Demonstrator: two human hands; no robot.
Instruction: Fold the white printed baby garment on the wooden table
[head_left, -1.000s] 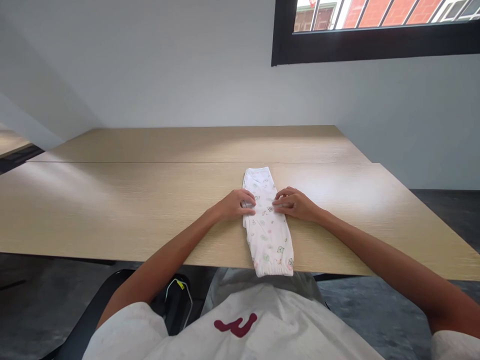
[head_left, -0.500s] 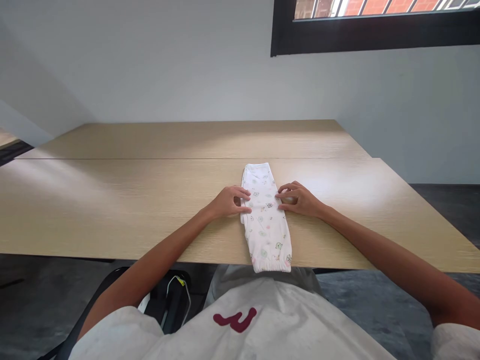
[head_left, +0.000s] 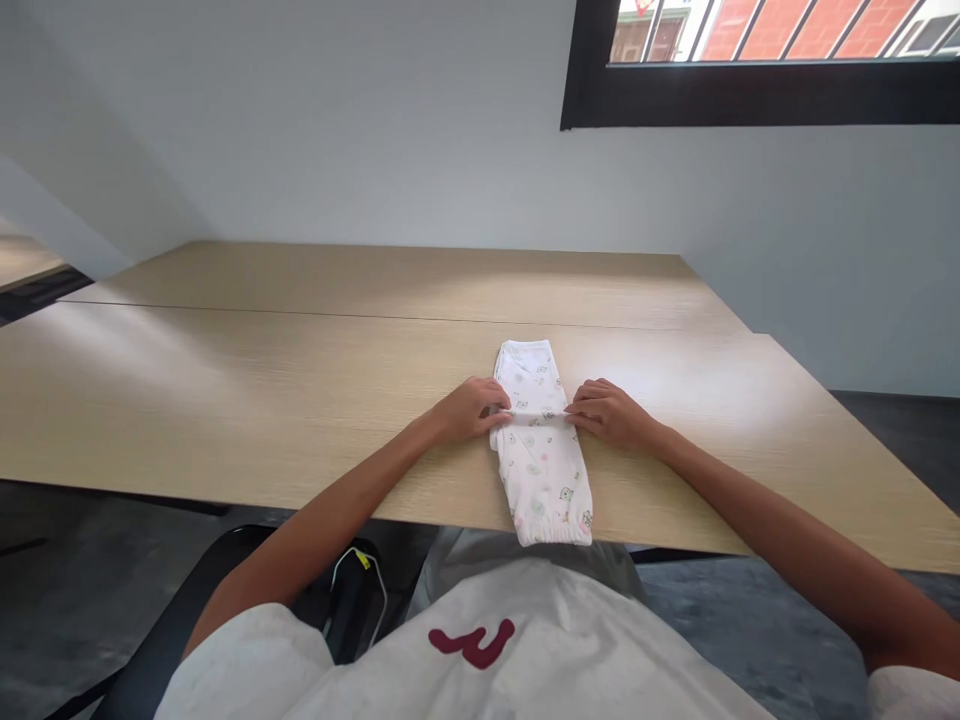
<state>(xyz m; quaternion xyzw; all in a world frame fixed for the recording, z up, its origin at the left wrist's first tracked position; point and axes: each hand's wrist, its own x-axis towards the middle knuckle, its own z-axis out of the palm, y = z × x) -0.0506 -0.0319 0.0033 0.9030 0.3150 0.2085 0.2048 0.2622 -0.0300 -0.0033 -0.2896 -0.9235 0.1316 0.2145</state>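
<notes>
A pair of small white printed pants (head_left: 541, 470), folded lengthwise into a narrow strip, lies on the table. Its gathered cuff end hangs slightly over the near edge. My left hand (head_left: 472, 408) pinches the left side about midway, thumb and fingers closed on the fabric. On the opposite side my right hand (head_left: 606, 412) grips the right edge at the same height, fingertips together. Between the two hands a raised ridge of cloth runs across the pants. Small green and pink figures dot the fabric.
The pale wooden table (head_left: 300, 380) has a seam across it and meets a plain wall (head_left: 375, 130). A dark-framed window (head_left: 675, 95) is at upper right. Below the near edge at left stand a black chair (head_left: 202, 590) and a dark item with a white cord (head_left: 356, 600).
Both hands have closed from spread fingers into pinches on the pants' sides. A ridge of fabric has risen between them. The camera view has shifted and tilted slightly.
</notes>
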